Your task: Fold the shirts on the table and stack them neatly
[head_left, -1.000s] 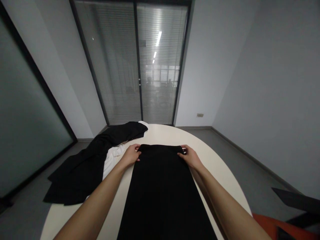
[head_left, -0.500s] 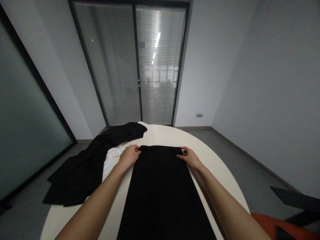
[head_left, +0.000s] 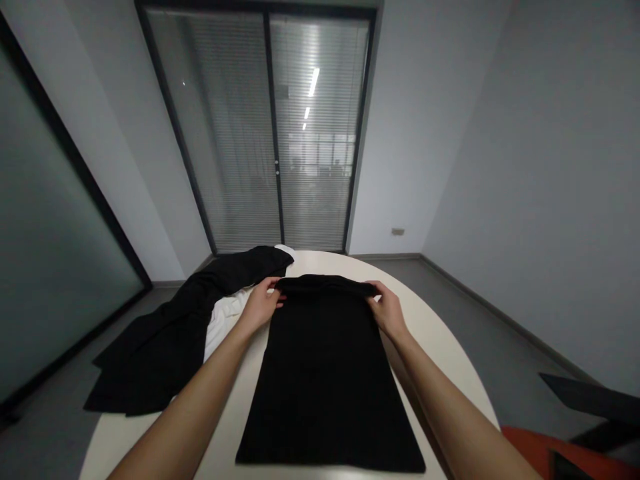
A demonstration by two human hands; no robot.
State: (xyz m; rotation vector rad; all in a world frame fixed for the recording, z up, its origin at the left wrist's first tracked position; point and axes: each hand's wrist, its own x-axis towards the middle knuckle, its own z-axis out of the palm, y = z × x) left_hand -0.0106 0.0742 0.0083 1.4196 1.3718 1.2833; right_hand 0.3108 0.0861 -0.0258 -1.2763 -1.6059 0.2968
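A black garment [head_left: 330,380] lies spread on the white round table [head_left: 440,353] in front of me. It is narrower at the far end and widens to a straight near edge; whether it is a skirt or folded trousers I cannot tell. My left hand [head_left: 261,303] pinches its far left corner between thumb and fingers. At the far right corner my right hand [head_left: 389,308] grips the cloth, thumb on the near side. Between both hands the far edge is raised and bunched into a loose fold. Some fingertips are hidden behind the cloth.
To the left, a heap of black clothing [head_left: 175,333] hangs partly over the table's edge, with white cloth [head_left: 220,323] beneath it. An orange chair [head_left: 530,450] stands at the lower right. Beyond the table is a glass door with blinds [head_left: 320,200].
Both hands have lifted the garment's far edge and moved it slightly away from me, making a fold. Its near edge has slid forward into view. The clothing heap stays put.
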